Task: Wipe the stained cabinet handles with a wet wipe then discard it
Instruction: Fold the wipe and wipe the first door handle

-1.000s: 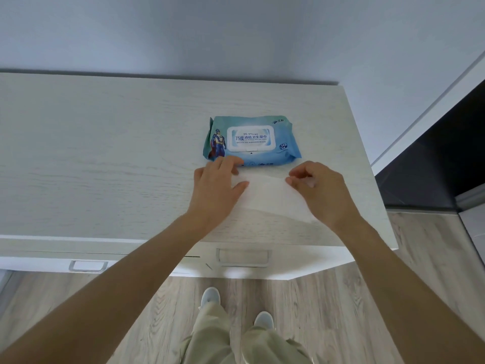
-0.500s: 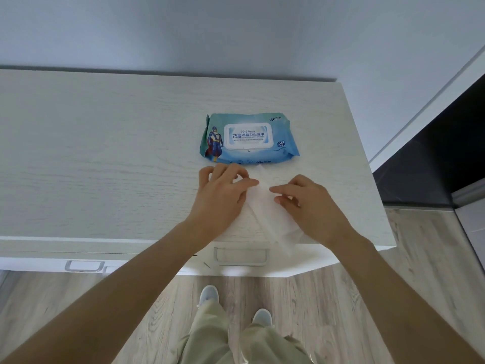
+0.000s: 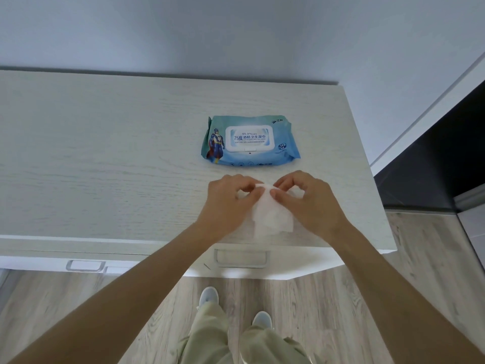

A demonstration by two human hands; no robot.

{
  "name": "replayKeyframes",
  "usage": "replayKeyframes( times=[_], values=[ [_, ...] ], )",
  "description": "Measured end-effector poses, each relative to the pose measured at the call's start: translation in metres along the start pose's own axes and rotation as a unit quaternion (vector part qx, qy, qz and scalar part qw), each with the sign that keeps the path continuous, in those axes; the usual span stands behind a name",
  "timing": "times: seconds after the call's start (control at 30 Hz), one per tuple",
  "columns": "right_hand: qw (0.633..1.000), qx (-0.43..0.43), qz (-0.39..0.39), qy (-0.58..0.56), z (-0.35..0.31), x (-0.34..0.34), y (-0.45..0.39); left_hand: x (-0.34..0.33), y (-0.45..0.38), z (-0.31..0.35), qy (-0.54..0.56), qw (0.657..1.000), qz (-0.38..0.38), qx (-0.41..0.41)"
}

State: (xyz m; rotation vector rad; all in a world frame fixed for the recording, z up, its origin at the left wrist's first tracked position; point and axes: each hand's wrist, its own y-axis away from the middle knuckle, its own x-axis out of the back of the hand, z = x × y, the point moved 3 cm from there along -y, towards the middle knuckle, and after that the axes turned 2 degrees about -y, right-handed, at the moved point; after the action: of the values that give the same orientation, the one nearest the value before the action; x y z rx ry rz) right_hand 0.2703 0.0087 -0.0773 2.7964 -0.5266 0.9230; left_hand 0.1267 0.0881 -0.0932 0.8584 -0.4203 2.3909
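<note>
Both hands' fingers (image 3: 258, 192) pinch wet wipe (image 3: 271, 216) top edge, above cabinet (image 3: 105, 158).

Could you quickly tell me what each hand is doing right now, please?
Left hand: pinches the top edge of the wet wipe.
Right hand: pinches the same wipe.

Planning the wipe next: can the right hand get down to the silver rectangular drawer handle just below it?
Probably yes. The right hand is busy pinching the white wet wipe, but nothing blocks the silver rectangular drawer handle.
</note>
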Motion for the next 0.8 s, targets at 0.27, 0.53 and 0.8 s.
replayKeyframes(
  times=[0.27,0.53,0.8],
  values=[
    [0.996,0.038,0.023,0.075,0.008,-0.005,-0.005,-0.002,-0.007,-0.008,-0.163,0.985,0.047,-0.030],
    [0.986,0.084,-0.062,0.132,0.016,-0.016,0.004,-0.001,0.010,-0.021,-0.243,0.954,-0.020,-0.175],
    [0.999,0.013,-0.032,0.018,0.004,-0.010,0.004,0.006,0.007,-0.007,-0.127,0.988,0.028,-0.079]
  ],
)
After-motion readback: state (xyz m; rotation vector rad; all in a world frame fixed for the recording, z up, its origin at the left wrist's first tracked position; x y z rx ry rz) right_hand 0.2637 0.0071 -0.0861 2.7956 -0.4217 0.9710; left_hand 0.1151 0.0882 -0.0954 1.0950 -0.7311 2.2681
